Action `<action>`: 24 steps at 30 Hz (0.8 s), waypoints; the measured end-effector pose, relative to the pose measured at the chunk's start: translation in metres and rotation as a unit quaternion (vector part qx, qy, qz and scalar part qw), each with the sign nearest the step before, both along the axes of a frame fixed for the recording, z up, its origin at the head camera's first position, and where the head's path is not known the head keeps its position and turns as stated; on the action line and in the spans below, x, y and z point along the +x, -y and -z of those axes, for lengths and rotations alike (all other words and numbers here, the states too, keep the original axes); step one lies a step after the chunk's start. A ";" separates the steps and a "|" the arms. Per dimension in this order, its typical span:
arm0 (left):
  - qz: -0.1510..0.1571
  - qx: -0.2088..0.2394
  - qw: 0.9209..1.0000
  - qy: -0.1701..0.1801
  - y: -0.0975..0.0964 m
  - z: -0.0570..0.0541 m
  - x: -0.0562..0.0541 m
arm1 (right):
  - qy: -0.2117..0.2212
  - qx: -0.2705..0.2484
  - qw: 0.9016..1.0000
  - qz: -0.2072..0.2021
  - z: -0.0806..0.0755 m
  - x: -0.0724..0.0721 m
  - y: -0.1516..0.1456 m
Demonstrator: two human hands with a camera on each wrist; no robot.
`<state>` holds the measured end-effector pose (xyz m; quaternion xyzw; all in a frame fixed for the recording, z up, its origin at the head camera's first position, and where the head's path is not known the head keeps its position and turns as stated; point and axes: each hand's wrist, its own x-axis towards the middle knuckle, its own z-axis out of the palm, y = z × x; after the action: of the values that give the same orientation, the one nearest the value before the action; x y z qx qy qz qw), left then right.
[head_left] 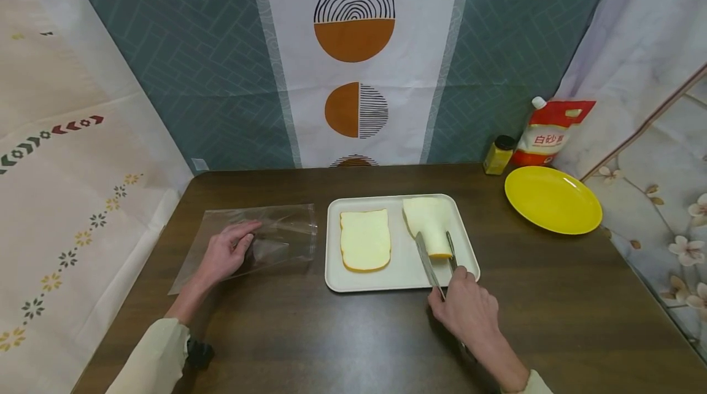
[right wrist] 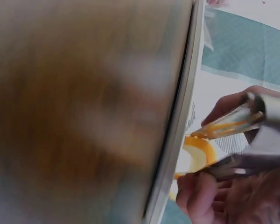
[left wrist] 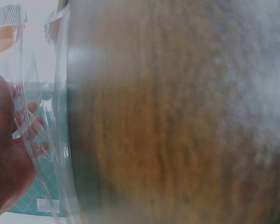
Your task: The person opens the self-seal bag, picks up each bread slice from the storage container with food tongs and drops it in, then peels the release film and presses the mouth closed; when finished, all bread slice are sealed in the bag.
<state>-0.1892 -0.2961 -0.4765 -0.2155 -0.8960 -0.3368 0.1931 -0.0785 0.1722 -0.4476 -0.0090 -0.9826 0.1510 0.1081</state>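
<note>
Our right hand [head_left: 468,308] grips shiny metal tongs [head_left: 428,262] astride curled pale bread [head_left: 432,219]; our left hand [head_left: 227,250], fingers loose, touches clear plastic bag [head_left: 284,243].

Bread slices [head_left: 366,240] are cream with orange-brown crusts [head_left: 367,269], the tongs [head_left: 426,257] silver, the tray [head_left: 397,274] off-white.

On my feed I see a yellow plate [head_left: 553,200] on the desk [head_left: 353,345]. Just behind that plate stands a red-and-white pouch [head_left: 544,138]; behind and left of the plate, a black-lidded jar [head_left: 498,158] and a teal-and-white hanging [head_left: 353,72].
</note>
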 end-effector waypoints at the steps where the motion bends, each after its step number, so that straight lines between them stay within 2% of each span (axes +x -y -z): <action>1: 0.000 0.000 1.000 0.000 0.000 0.000 0.000 | -0.007 0.001 1.000 -0.003 0.000 0.000 0.000; 7: -0.004 0.004 1.000 0.004 0.001 0.001 0.001 | -0.041 0.008 0.999 -0.019 0.000 0.001 -0.006; 14: -0.005 0.000 1.000 0.003 0.001 0.001 -0.001 | -0.053 0.008 0.998 -0.045 -0.008 -0.001 -0.017; 20: -0.008 -0.008 1.000 0.006 0.002 0.001 -0.001 | -0.073 0.027 0.992 -0.098 -0.019 -0.012 -0.017; 24: -0.009 -0.007 1.000 0.009 0.003 0.002 0.000 | -0.082 0.065 0.983 -0.150 -0.026 -0.020 -0.008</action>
<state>-0.1897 -0.2987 -0.4780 -0.2058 -0.9019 -0.3309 0.1860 -0.0986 0.1804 -0.4217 0.1578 -0.9683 0.1016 0.1646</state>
